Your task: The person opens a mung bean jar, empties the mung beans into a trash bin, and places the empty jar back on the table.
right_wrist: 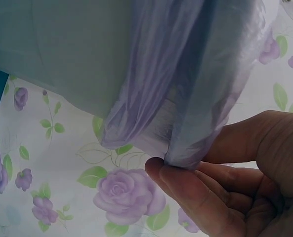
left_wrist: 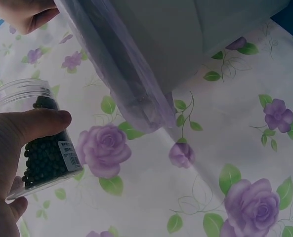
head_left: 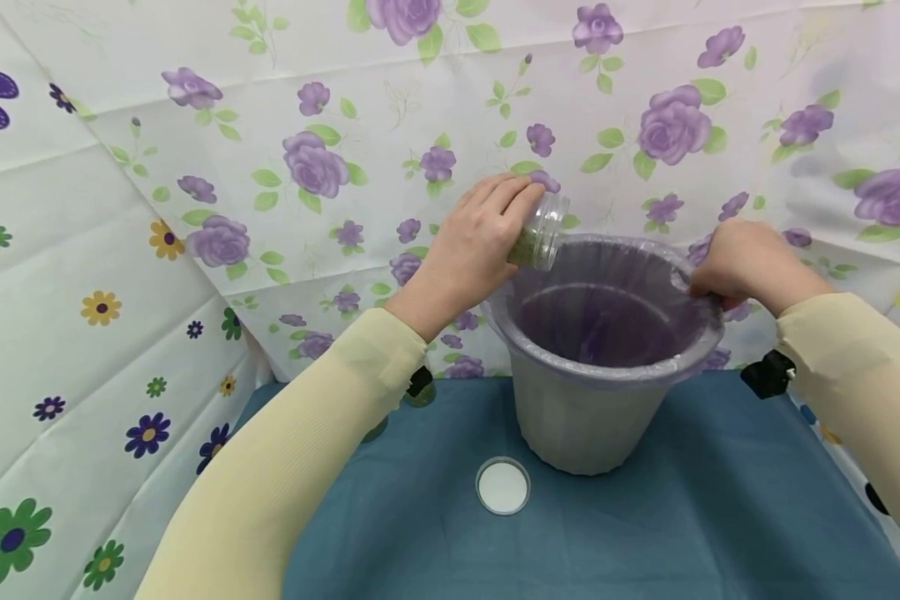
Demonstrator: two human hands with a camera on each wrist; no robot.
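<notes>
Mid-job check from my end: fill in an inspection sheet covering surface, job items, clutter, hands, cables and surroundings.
Surface: blue cloth, with some creases.
Job items: clear jar, lidless and tilted by the bin, with dark beads inside; purplish liner in the bin, folded over its rim.
Clutter: round white disc, possibly a lid, in front of the bin; two greenish round things, partly hidden by the left sleeve, too covered to identify.
Left hand: grips the jar.
Right hand: pinches the lined rim.
Cables: nothing seen.
Surroundings: flower-printed sheets behind and at the left.
</notes>
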